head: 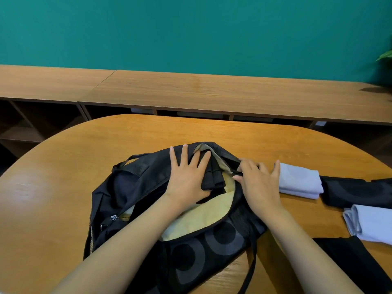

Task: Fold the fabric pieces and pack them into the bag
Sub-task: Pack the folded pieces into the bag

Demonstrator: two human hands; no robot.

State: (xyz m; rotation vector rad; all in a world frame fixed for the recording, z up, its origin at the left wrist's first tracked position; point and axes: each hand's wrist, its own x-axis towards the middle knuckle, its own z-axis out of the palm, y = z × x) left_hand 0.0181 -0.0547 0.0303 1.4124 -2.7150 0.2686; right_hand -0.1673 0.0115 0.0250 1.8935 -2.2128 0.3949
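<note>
A black bag (pixel 135 187) with a pale yellow lining (pixel 203 219) lies unzipped on the round wooden table (pixel 63 177). My left hand (pixel 186 175) lies flat, fingers spread, on a folded black fabric piece (pixel 212 175) inside the opening. My right hand (pixel 257 183) pinches the bag's right rim at the zipper with thumb and forefinger, the other fingers spread. To the right lie a folded light blue piece (pixel 299 181), a second folded light blue piece (pixel 369 225), a black patterned piece (pixel 356 194) and another black piece (pixel 356 262).
A long wooden shelf unit (pixel 212 90) runs behind the table against a teal wall. Green plant leaves (pixel 386 55) show at the far right edge. A bag strap (pixel 251 266) trails toward the table's near edge.
</note>
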